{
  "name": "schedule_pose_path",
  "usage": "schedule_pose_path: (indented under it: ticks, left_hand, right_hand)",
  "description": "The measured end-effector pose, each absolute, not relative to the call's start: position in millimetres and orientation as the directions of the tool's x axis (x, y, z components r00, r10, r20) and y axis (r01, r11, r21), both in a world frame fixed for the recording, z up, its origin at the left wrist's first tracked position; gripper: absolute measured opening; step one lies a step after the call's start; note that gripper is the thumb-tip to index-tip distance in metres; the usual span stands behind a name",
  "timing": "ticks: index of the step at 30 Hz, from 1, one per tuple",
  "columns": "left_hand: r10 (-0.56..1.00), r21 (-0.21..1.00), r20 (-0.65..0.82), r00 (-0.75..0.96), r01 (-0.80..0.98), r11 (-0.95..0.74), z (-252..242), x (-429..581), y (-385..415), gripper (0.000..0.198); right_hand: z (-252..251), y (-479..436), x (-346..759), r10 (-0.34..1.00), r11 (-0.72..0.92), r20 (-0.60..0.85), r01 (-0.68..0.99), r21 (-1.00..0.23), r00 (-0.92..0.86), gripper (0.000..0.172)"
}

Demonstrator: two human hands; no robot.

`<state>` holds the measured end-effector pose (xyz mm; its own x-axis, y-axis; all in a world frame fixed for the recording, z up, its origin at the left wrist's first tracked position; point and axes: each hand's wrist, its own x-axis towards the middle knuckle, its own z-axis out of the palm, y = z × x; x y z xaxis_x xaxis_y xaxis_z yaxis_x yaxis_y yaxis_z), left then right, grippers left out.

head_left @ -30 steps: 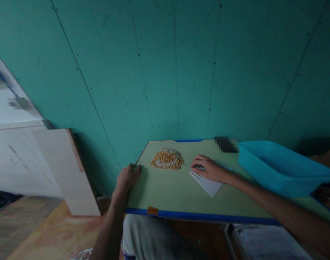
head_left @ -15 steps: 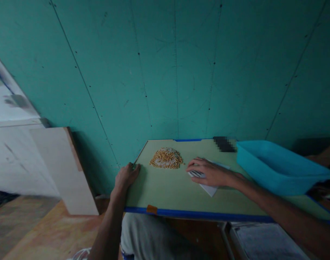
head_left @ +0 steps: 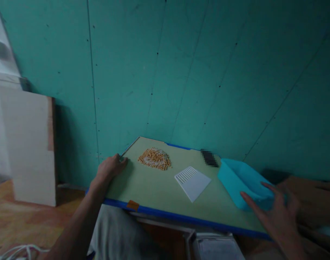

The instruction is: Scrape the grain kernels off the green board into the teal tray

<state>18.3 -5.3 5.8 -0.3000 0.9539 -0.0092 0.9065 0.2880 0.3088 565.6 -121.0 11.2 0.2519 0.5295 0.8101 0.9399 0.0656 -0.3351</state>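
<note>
A pale green table top [head_left: 156, 187] with a blue edge carries a heap of yellow and white grains [head_left: 155, 158] near its far left corner. My left hand [head_left: 110, 167] rests on the table's left edge, fingers curled loosely over it, holding nothing. A white flat scraper with a slotted end [head_left: 192, 181] lies free in the middle. My right hand [head_left: 276, 213] hovers at the near right with fingers spread, just in front of a turquoise plastic tub [head_left: 242, 182], not clearly touching it.
A teal panel wall [head_left: 181, 72] rises right behind the table. A small dark blurred object [head_left: 209, 157] lies at the table's back edge. A white board [head_left: 26, 144] leans at the left on a wooden floor [head_left: 24, 224]. My grey-trousered lap [head_left: 118, 234] is under the table.
My right hand has left the white scraper and drawn back to the right, to the turquoise tub. The view has swung and tilted. My left hand stays on the table's edge.
</note>
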Motion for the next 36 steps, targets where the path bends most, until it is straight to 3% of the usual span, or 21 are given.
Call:
schedule_pose_path:
  ticks: [4, 7, 9, 13, 16, 21, 27, 30, 34, 36]
  left_hand:
    - [0.955, 0.303, -0.02, -0.296, 0.908, 0.288, 8.1, 19.4, -6.3, 0.078]
    - [0.954, 0.301, -0.021, -0.298, 0.909, 0.29, 9.3, 20.6, -7.8, 0.077]
    - [0.952, 0.3, -0.021, -0.304, 0.907, 0.296, 9.8, 21.5, -8.4, 0.076]
    - [0.951, 0.301, -0.024, -0.309, 0.904, 0.302, 10.1, 22.2, -8.5, 0.077]
    - [0.955, 0.307, -0.017, -0.296, 0.907, 0.287, 9.5, 21.3, -8.2, 0.077]
    - [0.955, 0.325, -0.018, -0.295, 0.902, 0.285, 7.7, 17.9, -5.6, 0.077]
    - [0.952, 0.395, 0.022, -0.305, 0.877, 0.272, -0.7, 14.4, -2.6, 0.076]
    - [0.944, 0.465, 0.085, -0.32, 0.85, 0.246, -4.8, 12.2, -2.6, 0.074]
    - [0.908, 0.633, 0.262, -0.326, 0.769, 0.093, 2.1, 10.4, -7.0, 0.068]
    - [0.881, 0.733, 0.315, -0.353, 0.681, 0.011, 10.5, 14.1, -14.6, 0.072]
  right_hand:
    - [-8.5, -125.0, 557.6, 0.619, -0.118, 0.536, 0.743, -0.659, 0.574, 0.105]
    - [-13.2, -122.2, 550.3, 0.612, -0.153, 0.468, 0.676, -0.721, 0.638, 0.103]
    - [-13.4, -120.8, 545.9, 0.59, -0.024, 0.614, 0.772, -0.635, 0.524, 0.09]
    - [-8.8, -122.1, 529.1, 0.404, 0.292, 0.906, 0.921, -0.258, 0.125, 0.066]
    - [-3.9, -120.2, 513.9, 0.331, 0.445, 0.94, 0.893, -0.076, -0.084, 0.065]
    - [-1.5, -102.8, 500.1, 0.304, 0.625, 0.898, 0.778, 0.064, -0.319, 0.063]
    - [9.1, -89.8, 477.5, 0.226, 0.758, 0.861, 0.638, 0.138, -0.455, 0.063]
    - [19.0, -77.9, 462.7, 0.212, 0.822, 0.831, 0.554, 0.133, -0.514, 0.072]
    - [30.7, -48.2, 438.6, 0.224, 0.902, 0.806, 0.431, 0.042, -0.547, 0.091]
    - [33.4, -33.9, 424.4, 0.271, 0.913, 0.812, 0.405, -0.047, -0.517, 0.092]
